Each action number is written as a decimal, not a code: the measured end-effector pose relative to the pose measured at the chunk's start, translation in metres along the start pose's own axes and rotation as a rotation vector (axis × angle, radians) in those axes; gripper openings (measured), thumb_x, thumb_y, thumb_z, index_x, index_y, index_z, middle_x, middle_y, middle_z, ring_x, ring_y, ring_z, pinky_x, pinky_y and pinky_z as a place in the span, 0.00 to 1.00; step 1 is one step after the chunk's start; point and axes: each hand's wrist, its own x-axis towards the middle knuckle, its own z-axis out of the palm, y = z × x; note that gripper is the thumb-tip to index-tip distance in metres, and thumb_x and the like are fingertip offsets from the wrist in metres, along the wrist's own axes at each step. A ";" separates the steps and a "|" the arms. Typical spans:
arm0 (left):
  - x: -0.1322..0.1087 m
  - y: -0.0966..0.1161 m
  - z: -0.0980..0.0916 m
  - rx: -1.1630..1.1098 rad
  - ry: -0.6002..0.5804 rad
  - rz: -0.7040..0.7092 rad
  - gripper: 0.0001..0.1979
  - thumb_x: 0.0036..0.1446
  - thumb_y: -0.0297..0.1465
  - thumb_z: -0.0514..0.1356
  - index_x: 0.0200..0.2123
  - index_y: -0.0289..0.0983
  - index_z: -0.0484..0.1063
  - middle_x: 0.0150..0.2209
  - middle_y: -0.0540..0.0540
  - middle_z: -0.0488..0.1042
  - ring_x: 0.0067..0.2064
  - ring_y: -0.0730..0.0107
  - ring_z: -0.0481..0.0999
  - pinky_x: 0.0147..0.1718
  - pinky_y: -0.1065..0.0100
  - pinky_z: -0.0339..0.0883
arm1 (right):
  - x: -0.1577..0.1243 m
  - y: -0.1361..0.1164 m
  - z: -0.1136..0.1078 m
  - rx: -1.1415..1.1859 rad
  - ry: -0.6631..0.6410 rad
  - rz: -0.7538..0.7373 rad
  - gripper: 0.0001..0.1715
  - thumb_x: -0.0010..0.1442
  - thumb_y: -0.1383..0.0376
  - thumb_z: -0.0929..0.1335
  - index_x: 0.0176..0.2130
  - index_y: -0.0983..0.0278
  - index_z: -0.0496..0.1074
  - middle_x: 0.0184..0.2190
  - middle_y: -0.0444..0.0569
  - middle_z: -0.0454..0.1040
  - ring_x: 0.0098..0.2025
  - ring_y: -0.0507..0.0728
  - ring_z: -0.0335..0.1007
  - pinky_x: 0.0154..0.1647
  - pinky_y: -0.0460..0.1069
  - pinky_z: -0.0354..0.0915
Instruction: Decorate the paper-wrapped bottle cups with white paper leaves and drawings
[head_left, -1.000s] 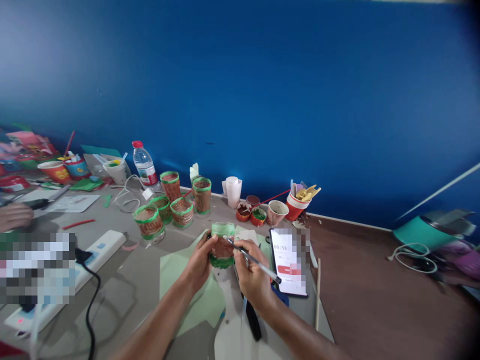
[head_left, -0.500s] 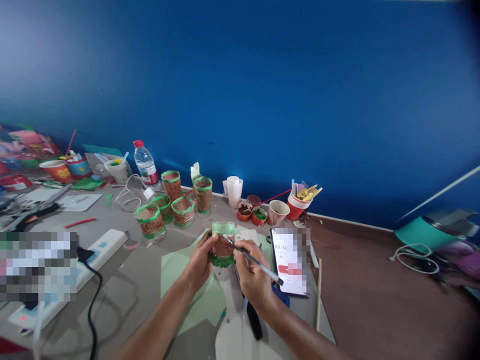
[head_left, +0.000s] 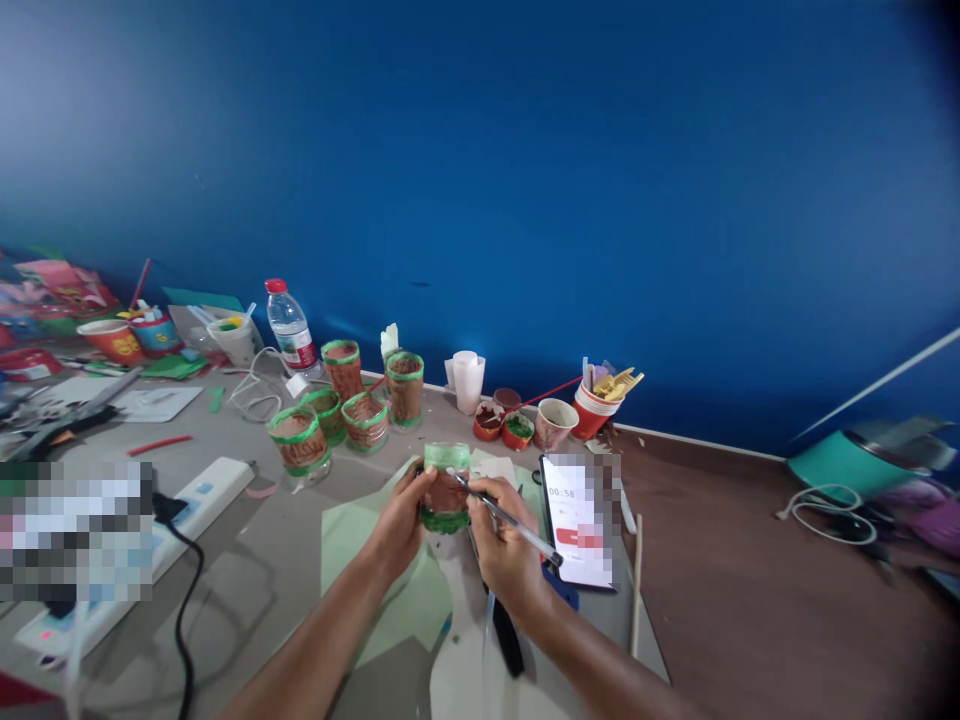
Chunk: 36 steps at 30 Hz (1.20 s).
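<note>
In the middle of the view, my left hand (head_left: 401, 515) grips a small clear cup (head_left: 447, 515) painted brown, with green bands at both ends. Its fingers wrap round the cup's left side. My right hand (head_left: 506, 540) pinches a clear-barrelled pen (head_left: 529, 535), whose tip points at the cup's brown side; whether it touches cannot be told. Pale green paper (head_left: 382, 570) lies beneath my hands. Behind and to the left stand several similar brown-and-green cups (head_left: 365, 425).
A phone (head_left: 574, 520) showing a timer lies right of my hands. Small paint pots (head_left: 517, 430), a paper cup (head_left: 556, 425) and a red cup of plastic cutlery (head_left: 596, 410) line the wall. At left are a bottle (head_left: 291, 330) and a power strip (head_left: 214, 490).
The view has shifted very slightly. Both hands keep their hold on the cup and pen in nearly the same place.
</note>
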 end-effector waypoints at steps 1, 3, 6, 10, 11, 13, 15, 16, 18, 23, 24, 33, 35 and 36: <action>0.000 0.000 0.000 0.001 0.000 0.002 0.16 0.45 0.39 0.69 0.34 0.36 0.73 0.30 0.46 0.79 0.35 0.62 0.79 0.37 0.66 0.69 | 0.000 0.000 0.000 -0.001 -0.003 0.003 0.08 0.63 0.70 0.62 0.40 0.62 0.70 0.34 0.49 0.75 0.37 0.56 0.74 0.39 0.51 0.71; 0.000 0.000 0.000 -0.001 0.002 0.009 0.15 0.44 0.39 0.69 0.33 0.36 0.73 0.28 0.47 0.78 0.33 0.64 0.78 0.35 0.68 0.69 | 0.001 -0.001 -0.001 0.004 -0.002 0.005 0.08 0.63 0.70 0.63 0.39 0.62 0.70 0.33 0.48 0.75 0.37 0.55 0.74 0.39 0.50 0.70; 0.000 0.000 0.000 -0.004 0.001 0.013 0.15 0.44 0.39 0.69 0.32 0.36 0.73 0.28 0.47 0.78 0.33 0.65 0.78 0.35 0.68 0.69 | 0.002 -0.003 -0.001 0.020 0.004 -0.004 0.08 0.63 0.70 0.62 0.39 0.62 0.70 0.33 0.48 0.75 0.36 0.55 0.74 0.39 0.50 0.70; 0.000 0.000 0.001 -0.007 0.004 0.015 0.15 0.44 0.39 0.70 0.32 0.36 0.74 0.25 0.48 0.77 0.30 0.66 0.77 0.32 0.68 0.69 | 0.002 -0.003 -0.001 0.038 -0.003 -0.005 0.08 0.63 0.70 0.63 0.39 0.62 0.70 0.33 0.48 0.75 0.36 0.55 0.73 0.38 0.49 0.70; 0.000 0.000 0.001 -0.008 0.005 0.021 0.15 0.44 0.38 0.70 0.32 0.36 0.74 0.24 0.49 0.76 0.29 0.67 0.76 0.31 0.69 0.68 | 0.001 -0.003 -0.001 0.038 -0.008 -0.004 0.08 0.63 0.70 0.62 0.39 0.62 0.70 0.33 0.48 0.74 0.37 0.54 0.73 0.39 0.49 0.70; 0.000 0.001 0.002 -0.003 -0.002 0.025 0.14 0.44 0.39 0.70 0.30 0.36 0.74 0.24 0.49 0.76 0.28 0.67 0.75 0.30 0.69 0.68 | 0.001 -0.002 -0.001 0.031 -0.018 0.000 0.08 0.63 0.70 0.62 0.40 0.62 0.70 0.34 0.49 0.74 0.37 0.55 0.73 0.39 0.49 0.70; 0.000 0.001 0.002 0.007 -0.012 0.017 0.14 0.45 0.39 0.69 0.30 0.36 0.73 0.26 0.48 0.77 0.28 0.68 0.76 0.31 0.69 0.68 | 0.001 -0.001 -0.001 0.028 -0.020 0.008 0.08 0.63 0.70 0.62 0.40 0.62 0.70 0.34 0.49 0.74 0.38 0.55 0.73 0.40 0.49 0.70; 0.000 0.001 0.002 0.009 -0.012 0.013 0.15 0.45 0.39 0.69 0.30 0.35 0.73 0.26 0.47 0.77 0.28 0.68 0.76 0.32 0.69 0.68 | 0.001 -0.001 -0.001 0.028 -0.018 0.008 0.08 0.63 0.70 0.62 0.40 0.62 0.70 0.34 0.49 0.75 0.38 0.55 0.73 0.40 0.50 0.70; 0.000 0.000 0.001 0.007 -0.005 0.017 0.14 0.45 0.39 0.69 0.31 0.35 0.73 0.27 0.47 0.78 0.29 0.68 0.76 0.33 0.69 0.69 | 0.001 0.000 0.000 0.030 -0.011 -0.001 0.08 0.64 0.70 0.62 0.40 0.62 0.70 0.34 0.49 0.75 0.38 0.55 0.73 0.40 0.50 0.70; 0.001 -0.001 0.000 0.000 -0.011 0.014 0.15 0.45 0.38 0.69 0.33 0.36 0.73 0.30 0.46 0.79 0.33 0.64 0.78 0.35 0.67 0.69 | 0.000 0.000 0.000 0.009 -0.002 -0.001 0.08 0.64 0.69 0.62 0.40 0.61 0.70 0.34 0.49 0.75 0.38 0.55 0.74 0.40 0.50 0.70; 0.001 -0.001 -0.001 0.000 -0.010 0.012 0.15 0.45 0.39 0.69 0.33 0.36 0.73 0.29 0.47 0.78 0.32 0.65 0.78 0.34 0.67 0.69 | 0.000 -0.001 0.000 0.008 -0.002 0.003 0.08 0.63 0.69 0.62 0.40 0.61 0.70 0.34 0.49 0.75 0.38 0.56 0.74 0.40 0.51 0.70; 0.001 -0.002 -0.001 -0.012 -0.018 0.009 0.15 0.45 0.38 0.69 0.32 0.36 0.73 0.30 0.48 0.78 0.30 0.69 0.77 0.34 0.70 0.69 | 0.002 -0.003 -0.001 0.016 0.008 -0.017 0.08 0.63 0.70 0.62 0.39 0.62 0.70 0.33 0.49 0.75 0.37 0.56 0.74 0.39 0.50 0.70; 0.001 -0.001 -0.001 -0.010 -0.008 0.010 0.15 0.45 0.38 0.70 0.31 0.37 0.72 0.28 0.49 0.78 0.30 0.68 0.77 0.34 0.69 0.69 | 0.002 -0.003 -0.001 0.011 0.001 -0.021 0.08 0.63 0.70 0.62 0.39 0.62 0.70 0.33 0.48 0.75 0.37 0.55 0.74 0.39 0.50 0.70; 0.001 -0.001 -0.001 -0.010 -0.007 0.011 0.15 0.45 0.39 0.70 0.31 0.37 0.72 0.27 0.49 0.78 0.31 0.67 0.77 0.34 0.69 0.69 | 0.002 -0.003 -0.002 0.011 0.001 -0.023 0.08 0.63 0.70 0.62 0.39 0.62 0.70 0.33 0.48 0.75 0.36 0.55 0.74 0.39 0.50 0.70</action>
